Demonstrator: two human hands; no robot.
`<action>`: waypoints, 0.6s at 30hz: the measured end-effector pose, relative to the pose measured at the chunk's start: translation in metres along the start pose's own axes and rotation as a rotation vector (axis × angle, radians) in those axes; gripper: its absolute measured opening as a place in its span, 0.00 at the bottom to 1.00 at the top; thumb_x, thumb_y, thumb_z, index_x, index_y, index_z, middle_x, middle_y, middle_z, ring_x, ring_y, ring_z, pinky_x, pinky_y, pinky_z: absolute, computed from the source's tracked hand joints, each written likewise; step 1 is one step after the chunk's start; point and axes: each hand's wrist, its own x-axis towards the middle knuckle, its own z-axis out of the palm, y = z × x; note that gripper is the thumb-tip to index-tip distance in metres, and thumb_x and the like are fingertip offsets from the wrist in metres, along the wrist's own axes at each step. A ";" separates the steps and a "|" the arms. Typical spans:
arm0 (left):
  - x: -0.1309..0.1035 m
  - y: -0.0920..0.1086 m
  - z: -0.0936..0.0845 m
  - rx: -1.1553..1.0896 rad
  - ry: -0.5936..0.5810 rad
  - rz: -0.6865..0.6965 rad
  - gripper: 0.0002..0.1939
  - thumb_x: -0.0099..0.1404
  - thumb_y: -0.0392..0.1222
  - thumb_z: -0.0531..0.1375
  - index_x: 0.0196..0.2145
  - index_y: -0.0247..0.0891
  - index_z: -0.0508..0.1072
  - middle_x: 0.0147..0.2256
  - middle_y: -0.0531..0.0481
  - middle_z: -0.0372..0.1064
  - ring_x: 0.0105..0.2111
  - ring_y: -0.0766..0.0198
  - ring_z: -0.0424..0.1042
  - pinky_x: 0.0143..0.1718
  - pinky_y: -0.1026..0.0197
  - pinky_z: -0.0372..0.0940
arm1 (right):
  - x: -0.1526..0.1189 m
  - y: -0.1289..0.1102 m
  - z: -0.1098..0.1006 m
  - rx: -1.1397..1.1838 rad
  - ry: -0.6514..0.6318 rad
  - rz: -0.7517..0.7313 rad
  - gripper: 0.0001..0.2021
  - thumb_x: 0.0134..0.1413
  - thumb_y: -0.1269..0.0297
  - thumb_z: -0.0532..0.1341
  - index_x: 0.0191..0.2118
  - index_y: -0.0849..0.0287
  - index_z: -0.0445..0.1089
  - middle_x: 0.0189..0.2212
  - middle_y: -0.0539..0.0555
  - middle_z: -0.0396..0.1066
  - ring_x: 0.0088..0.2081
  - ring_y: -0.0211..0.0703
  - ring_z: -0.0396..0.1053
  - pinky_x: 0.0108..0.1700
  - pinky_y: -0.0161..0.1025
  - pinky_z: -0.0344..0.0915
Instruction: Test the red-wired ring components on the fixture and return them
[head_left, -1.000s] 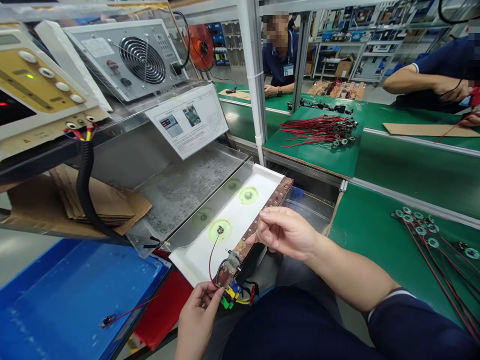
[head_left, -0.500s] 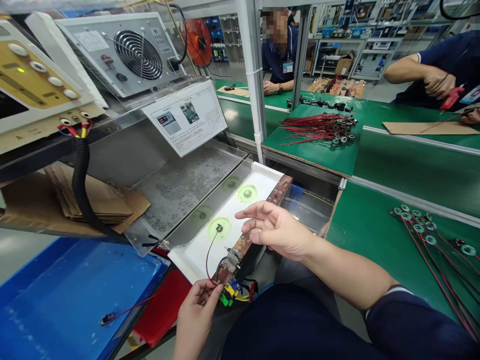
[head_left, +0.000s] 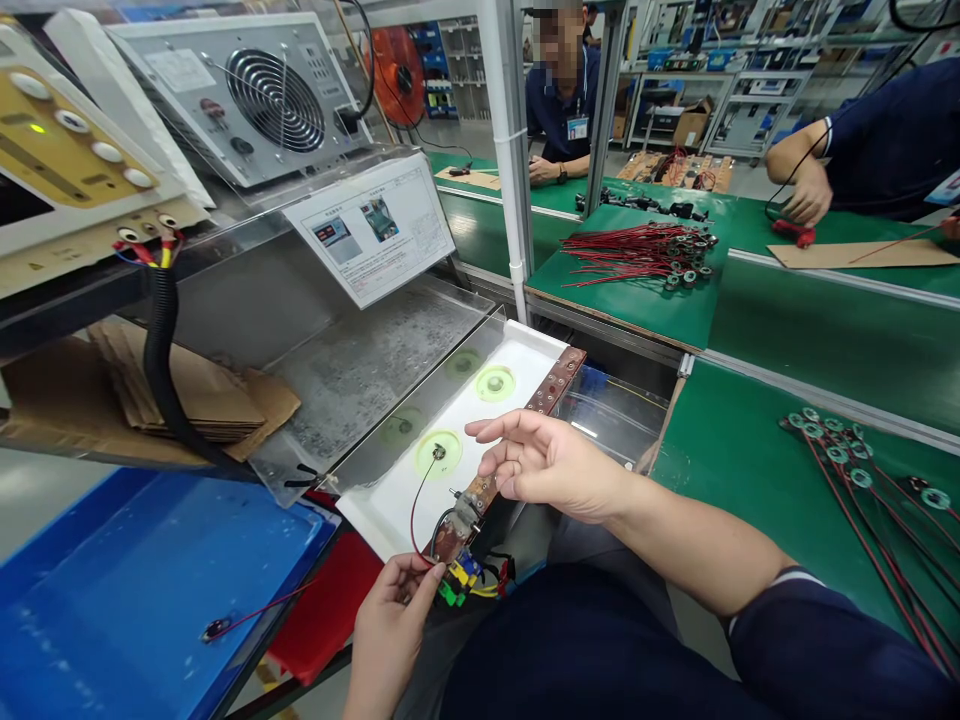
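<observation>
A small round component with a dark wire (head_left: 439, 452) sits in the nearer yellow-green ring (head_left: 454, 462) on a white board (head_left: 382, 505). My left hand (head_left: 397, 610) pinches the free end of that wire beside several coloured terminals (head_left: 459, 578) at the board's near corner. Over the brown strip (head_left: 559, 378) on the board's right edge hovers my right hand (head_left: 547, 462), fingers apart and holding nothing. The farther yellow-green ring (head_left: 496, 383) holds a small round metallic piece in its middle.
A blue tray (head_left: 112, 570) at the lower left holds one wired component (head_left: 217, 628). Bundles of red-wired parts (head_left: 645, 250) lie on green mats. A clear panel stands along the board's left side. Two co-workers sit across; one hand (head_left: 808, 195) is at a red tool (head_left: 793, 232).
My hands stay nearly where they were, the left still pinching the wire. The co-worker's hand at the right has lowered the red tool to the bench.
</observation>
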 end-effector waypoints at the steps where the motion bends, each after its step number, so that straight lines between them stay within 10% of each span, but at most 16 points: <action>1: 0.000 0.000 0.000 0.009 0.002 -0.001 0.31 0.43 0.68 0.70 0.30 0.37 0.71 0.28 0.47 0.71 0.28 0.61 0.70 0.27 0.63 0.66 | 0.000 0.000 0.000 -0.001 0.000 0.003 0.23 0.41 0.75 0.70 0.46 0.60 0.70 0.44 0.57 0.72 0.41 0.37 0.70 0.37 0.32 0.68; 18: -0.003 0.000 0.001 0.059 0.010 0.024 0.27 0.48 0.65 0.68 0.30 0.37 0.72 0.27 0.48 0.71 0.28 0.60 0.68 0.27 0.63 0.63 | -0.010 -0.014 0.012 -0.243 0.042 -0.057 0.17 0.46 0.66 0.71 0.43 0.59 0.71 0.43 0.56 0.72 0.37 0.37 0.69 0.40 0.37 0.71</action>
